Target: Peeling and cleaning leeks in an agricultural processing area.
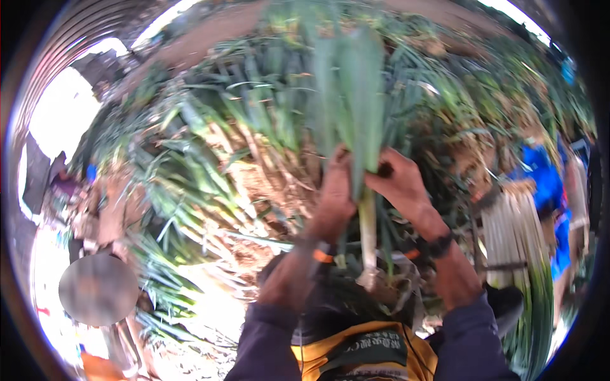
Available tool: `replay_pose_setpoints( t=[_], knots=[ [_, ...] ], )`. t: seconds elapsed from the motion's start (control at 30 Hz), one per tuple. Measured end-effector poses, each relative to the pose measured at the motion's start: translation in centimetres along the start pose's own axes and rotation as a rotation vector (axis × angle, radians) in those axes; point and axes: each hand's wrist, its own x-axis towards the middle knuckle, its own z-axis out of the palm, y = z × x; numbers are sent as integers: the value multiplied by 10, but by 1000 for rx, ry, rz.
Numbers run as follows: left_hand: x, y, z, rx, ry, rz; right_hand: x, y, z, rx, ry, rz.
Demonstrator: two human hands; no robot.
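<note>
A tall green onion (368,226) stands upright in front of my chest, its white root end down and its broad green leaves (360,95) fanning upward, blurred. My left hand (335,185) is closed around the leaves on the left side, with its fingertips partly hidden behind them. From the right, my right hand (402,181) pinches the leaf base between thumb and fingers. The root end comes down near some clear plastic film (412,285) at my lap. A dark band (438,245) is on my right wrist.
Piles of untrimmed green onions (205,176) with soil on them spread ahead and leftward. At right, a bundle of peeled white stalks (510,228) lies in a metal rack (507,266), near blue cloth or plastic (543,176). Another person (97,290) is at lower left.
</note>
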Motion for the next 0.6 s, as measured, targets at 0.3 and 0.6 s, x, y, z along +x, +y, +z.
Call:
replay_pose_setpoints(
  t=[0.3,0.6],
  knots=[
    [29,15,-19,-335,14,65,-4,-7,-11,358,-77,262],
    [34,65,-47,-289,235,94,-116,126,-65,-927,-665,246]
  ],
)
